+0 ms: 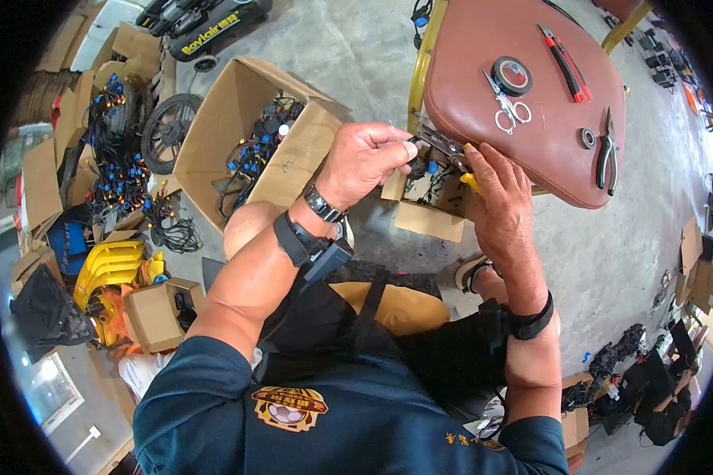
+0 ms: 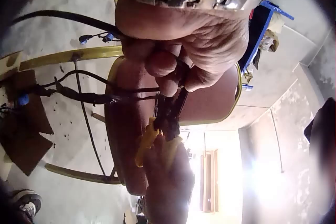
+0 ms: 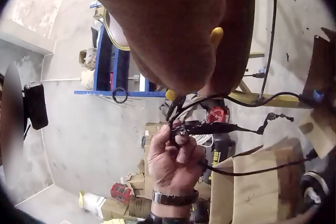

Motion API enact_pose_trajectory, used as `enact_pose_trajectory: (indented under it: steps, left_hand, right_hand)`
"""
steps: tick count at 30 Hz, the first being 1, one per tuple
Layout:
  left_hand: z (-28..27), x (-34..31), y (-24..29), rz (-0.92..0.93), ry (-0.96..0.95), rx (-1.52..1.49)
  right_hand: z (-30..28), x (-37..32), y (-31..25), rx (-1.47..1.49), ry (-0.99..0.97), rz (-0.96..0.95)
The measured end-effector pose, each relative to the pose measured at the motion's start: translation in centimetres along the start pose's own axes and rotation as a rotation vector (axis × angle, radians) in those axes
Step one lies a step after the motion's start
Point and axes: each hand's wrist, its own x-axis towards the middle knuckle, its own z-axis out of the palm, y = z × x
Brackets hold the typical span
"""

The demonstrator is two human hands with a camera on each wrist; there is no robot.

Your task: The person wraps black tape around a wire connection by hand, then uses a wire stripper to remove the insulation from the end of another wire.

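Thumb and fingers of my left hand (image 1: 364, 162) pinch a black cable, close to the metal head of yellow-handled pliers (image 1: 444, 144). My right hand (image 1: 501, 194) grips the pliers by the yellow handles. In the left wrist view, the dark head of the pliers (image 2: 169, 111) reaches up to the left fingertips. A black taped cable (image 2: 86, 97) runs sideways from those fingers. From the right wrist, the left hand (image 3: 176, 166) shows with the taped cable (image 3: 215, 128) across its fingertips; the right hand hides most of the pliers there.
A brown padded chair seat (image 1: 483, 87) carries scissors (image 1: 509, 107), black tape (image 1: 512, 75), a red cutter knife (image 1: 566, 67) and black-handled pliers (image 1: 606, 158). An open carton (image 1: 293, 158) of cables stands left, a smaller carton (image 1: 428, 222) below the hands. More cable bundles (image 1: 119, 150) lie farther left.
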Motion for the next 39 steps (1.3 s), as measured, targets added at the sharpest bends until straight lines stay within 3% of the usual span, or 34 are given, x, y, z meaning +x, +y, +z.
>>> enact_pose_trajectory:
  steps: [20,39]
  left_hand:
    - [-0.2,0.4,-0.4,-0.021,-0.091,-0.101]
    - [-1.2,1.1,-0.5,-0.138,-0.126,-0.103]
  right_hand:
    - [-0.8,0.2,-1.3,-0.317,-0.087,-0.012]
    - [-0.7,0.0,-1.8,-0.159,-0.119,-0.066]
